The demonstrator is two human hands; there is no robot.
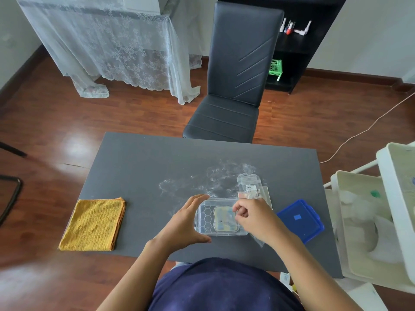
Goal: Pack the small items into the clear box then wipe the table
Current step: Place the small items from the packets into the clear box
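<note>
Down at the near middle of the table (139, 158), both forearms reach forward from the person's dark blue shirt to the clear box (205, 221), which serves as the landmark for everything else. The left hand (186, 221) lies against the box's left side with fingers straight and spread, thumb along the near edge, steadying it rather than gripping. The right hand (251, 217) hangs over the box's right end with fingers curled; its fingertips seem to pinch something small and clear, though what it is cannot be told.

The table is dark grey, with a smear of white powder (211, 178) beyond the box. Left of the box, well apart, lies a folded yellow cloth (94, 224). Right of the box, past the right hand, a blue lid (301, 221) lies flat. Just beyond the box's right corner sit clear plastic packets (251, 187), one with a printed label. Farther beyond the box stands a black chair (233, 86) on a red-brown wooden floor, with a lace-draped table and a black shelf behind it.

The box stands open between the two hands, touching the left. Inside it, toward the right, lies a pale yellowish square item (224, 218), directly beside the right hand's fingertips.
</note>
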